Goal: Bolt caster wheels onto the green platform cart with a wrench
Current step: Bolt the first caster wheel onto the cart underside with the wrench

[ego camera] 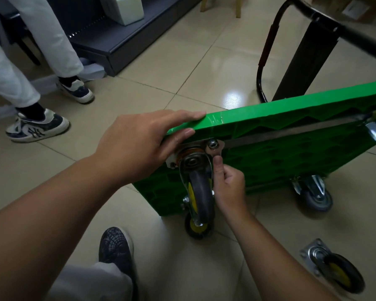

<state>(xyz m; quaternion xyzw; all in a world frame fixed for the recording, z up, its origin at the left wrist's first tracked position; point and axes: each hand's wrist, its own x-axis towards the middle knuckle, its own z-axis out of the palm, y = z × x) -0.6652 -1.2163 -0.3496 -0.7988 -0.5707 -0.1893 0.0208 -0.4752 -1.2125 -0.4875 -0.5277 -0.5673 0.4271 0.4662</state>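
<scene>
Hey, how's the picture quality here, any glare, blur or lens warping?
Head view: dim overall; a bright glare spot on the floor tile behind the green cart; the black handle at top right is blurred; the caster by the right hand is fairly sharp; grout lines bow, typical wide-angle distortion.

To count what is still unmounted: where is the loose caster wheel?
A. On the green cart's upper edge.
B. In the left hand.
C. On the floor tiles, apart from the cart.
C: the loose caster wheel lies on the floor tiles, clear of the green cart; the left hand only rests on the cart's upper edge.
</scene>
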